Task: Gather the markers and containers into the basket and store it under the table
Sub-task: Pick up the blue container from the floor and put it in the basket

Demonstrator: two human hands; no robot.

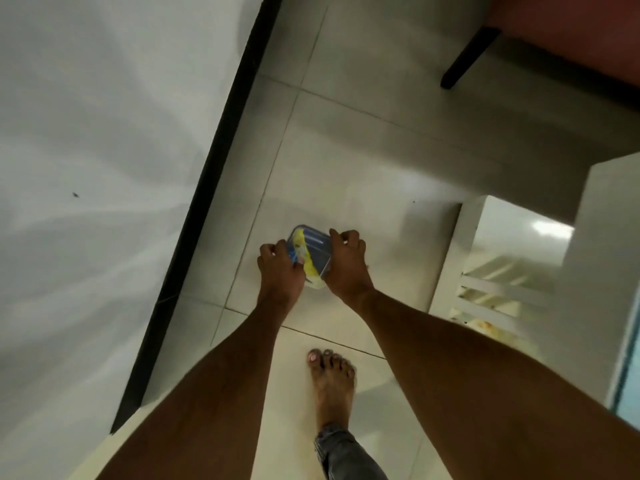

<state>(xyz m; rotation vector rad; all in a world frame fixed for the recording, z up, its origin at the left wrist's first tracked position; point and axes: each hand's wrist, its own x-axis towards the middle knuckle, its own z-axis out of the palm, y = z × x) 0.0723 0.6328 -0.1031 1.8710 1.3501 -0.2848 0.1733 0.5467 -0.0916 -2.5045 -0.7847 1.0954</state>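
Note:
Both my hands hold a small blue basket [313, 247] with yellow and blue contents, low over the tiled floor beside the table. My left hand [280, 268] grips its left rim and my right hand [346, 261] grips its right rim. The white table top [86, 168] with a black edge fills the left of the view. The frame is blurred, and single markers or containers in the basket cannot be made out.
My bare foot [330, 379] stands on the pale floor tiles below the basket. A white shelf unit [502, 271] stands at the right. A dark furniture leg [467, 57] and a reddish surface sit at the top right.

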